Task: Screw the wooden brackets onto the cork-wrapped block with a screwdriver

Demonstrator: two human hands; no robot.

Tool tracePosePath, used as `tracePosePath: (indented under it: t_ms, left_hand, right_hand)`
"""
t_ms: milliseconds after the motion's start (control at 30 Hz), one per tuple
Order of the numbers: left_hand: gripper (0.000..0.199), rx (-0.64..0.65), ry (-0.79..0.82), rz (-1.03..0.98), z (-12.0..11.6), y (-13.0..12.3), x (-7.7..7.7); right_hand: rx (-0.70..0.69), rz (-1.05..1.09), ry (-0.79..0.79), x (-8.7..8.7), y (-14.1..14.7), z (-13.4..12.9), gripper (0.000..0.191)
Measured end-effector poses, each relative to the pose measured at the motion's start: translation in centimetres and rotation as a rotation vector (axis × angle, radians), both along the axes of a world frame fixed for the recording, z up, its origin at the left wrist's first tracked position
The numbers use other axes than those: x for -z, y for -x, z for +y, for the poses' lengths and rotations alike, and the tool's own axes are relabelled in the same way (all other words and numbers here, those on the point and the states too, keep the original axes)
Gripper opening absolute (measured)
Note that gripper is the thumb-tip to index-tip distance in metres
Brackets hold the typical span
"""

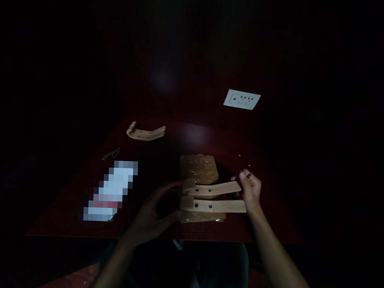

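Two pale wooden hooks lie side by side, the far hook [220, 189] and the near hook [227, 206], each with two dark holes and a curled left end. Under them is a tape-covered cardboard piece [199, 167]. My left hand [151, 214] is at their curled ends, thumb and fingers apart; whether the fingertips touch the wood is hard to see. By their right ends, my right hand [250, 190] is closed around a small dark-tipped object [249, 176], mostly hidden by the fingers. A third wooden hook [145, 135] rests farther back on the left.
A few thin dark metal pieces [111, 154] lie on the left of the dark red table [66, 215]. Nearer me is a pixelated whitish packet [111, 191]. A white socket plate [242, 99] is on the upright panel behind. The surroundings are very dark.
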State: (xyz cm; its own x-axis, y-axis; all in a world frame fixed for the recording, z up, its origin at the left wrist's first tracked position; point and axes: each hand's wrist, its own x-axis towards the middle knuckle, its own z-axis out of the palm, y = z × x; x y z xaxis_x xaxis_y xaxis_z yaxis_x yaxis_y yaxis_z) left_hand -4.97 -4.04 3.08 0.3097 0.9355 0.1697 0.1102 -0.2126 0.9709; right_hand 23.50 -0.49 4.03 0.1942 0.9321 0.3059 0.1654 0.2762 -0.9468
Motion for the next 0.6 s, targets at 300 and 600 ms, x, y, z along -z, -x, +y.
tracePosePath:
  t_ms: [300, 600]
  left_hand:
    - [0.048, 0.006, -0.105, -0.053, 0.1, -0.3, 0.5]
    - [0.039, -0.040, -0.239, 0.136, -0.6, -0.7, -0.1]
  right_hand:
    - [0.095, 0.110, -0.098, -0.5, -0.2, 0.1, 0.025]
    - [0.086, 0.050, -0.074, 2.8, -0.4, -6.6, 0.028]
